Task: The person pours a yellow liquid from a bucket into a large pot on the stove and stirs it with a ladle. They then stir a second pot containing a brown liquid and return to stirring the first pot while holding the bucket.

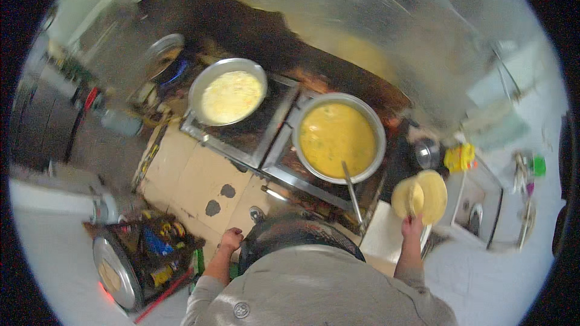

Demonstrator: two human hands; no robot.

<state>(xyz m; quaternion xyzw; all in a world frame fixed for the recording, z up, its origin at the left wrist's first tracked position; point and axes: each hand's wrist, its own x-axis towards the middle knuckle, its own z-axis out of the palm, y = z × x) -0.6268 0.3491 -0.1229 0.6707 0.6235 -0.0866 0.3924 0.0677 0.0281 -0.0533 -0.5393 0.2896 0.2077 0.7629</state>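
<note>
Right hand [413, 226] gripping pale yellow round plates [420, 196] beside big metal pot of yellow soup [338, 137]; left hand [231, 239] clenched, empty. Best kept level, clear of ladle handle [352, 192].

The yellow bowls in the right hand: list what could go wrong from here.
1. The right hand grips the yellow bowls by the rim only, beside the stove; they could slip or tip.
2. The ladle handle juts over the rim of the big pot of yellow soup toward the bowls; a knock might splash.
</note>
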